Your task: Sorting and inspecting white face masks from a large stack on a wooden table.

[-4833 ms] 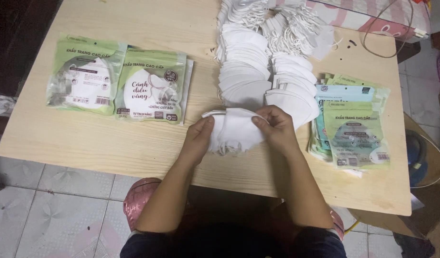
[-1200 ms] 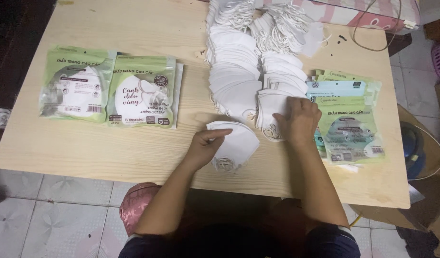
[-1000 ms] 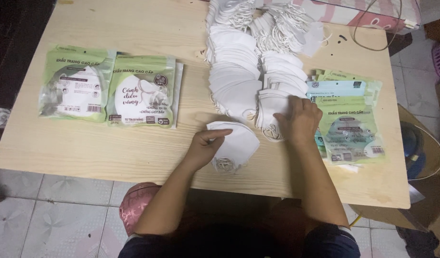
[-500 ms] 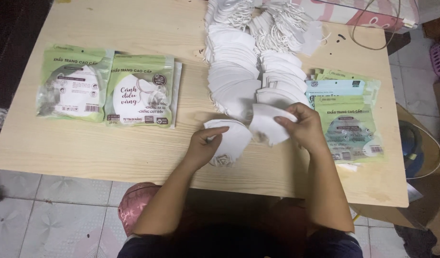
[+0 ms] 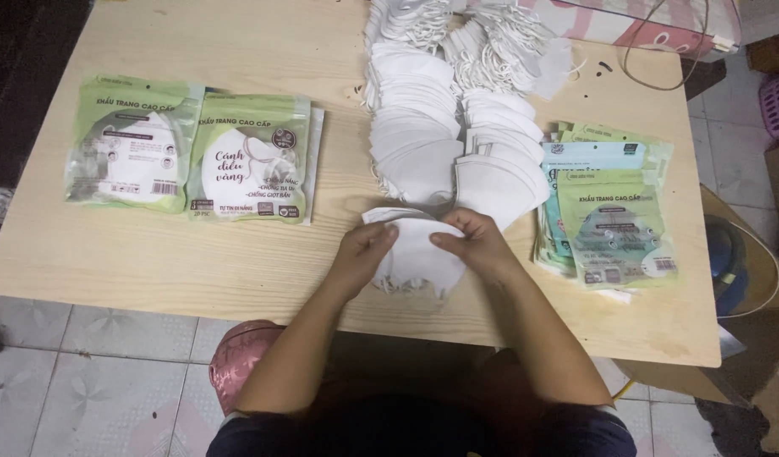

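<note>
Small stack of white face masks [image 5: 415, 258], low centre of frame on the wooden table [image 5: 153, 262], pinched at its top edge by the left hand [image 5: 364, 254] and right hand [image 5: 474, 245], both closed on it. Squaring the edges evenly before release would serve best. How many masks the stack holds is hard to make out; the mask rows [image 5: 453, 144] above run out of frame.

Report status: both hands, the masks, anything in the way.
Left hand and right hand gripping small stack of white folded face masks. Stack at wooden table front edge. Nothing obstructing.
</note>
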